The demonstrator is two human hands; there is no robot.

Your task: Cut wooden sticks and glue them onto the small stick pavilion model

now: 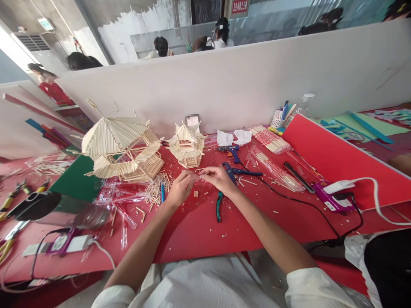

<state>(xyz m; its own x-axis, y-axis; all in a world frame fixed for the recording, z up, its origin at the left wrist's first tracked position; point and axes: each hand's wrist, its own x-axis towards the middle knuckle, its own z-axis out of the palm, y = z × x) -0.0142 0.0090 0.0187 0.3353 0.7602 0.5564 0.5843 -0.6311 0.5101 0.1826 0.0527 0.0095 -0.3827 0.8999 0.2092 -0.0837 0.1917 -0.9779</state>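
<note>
My left hand (pixel 182 188) and my right hand (pixel 219 179) meet over the red table, fingertips pinched together. Whatever is between them is too small to make out. Just beyond them stands a small stick pavilion model (pixel 189 147); a larger stick pavilion model (pixel 120 149) is to its left. Below my fingers lie short cut stick pieces (pixel 196 193). A blue-handled cutter (pixel 230 171) lies beside my right hand, with green-handled pliers (pixel 219 207) under that wrist. To the left of my left hand is a blue pen (pixel 162 192) among loose stick bits.
Behind the cutter lies a blue glue gun (pixel 231 149), its cord trailing right. Bagged sticks (pixel 271 139) and a purple power strip (pixel 334 197) are on the right. A clear jar (pixel 91 215) lies at left. A white partition (pixel 224 85) closes the back; people sit beyond.
</note>
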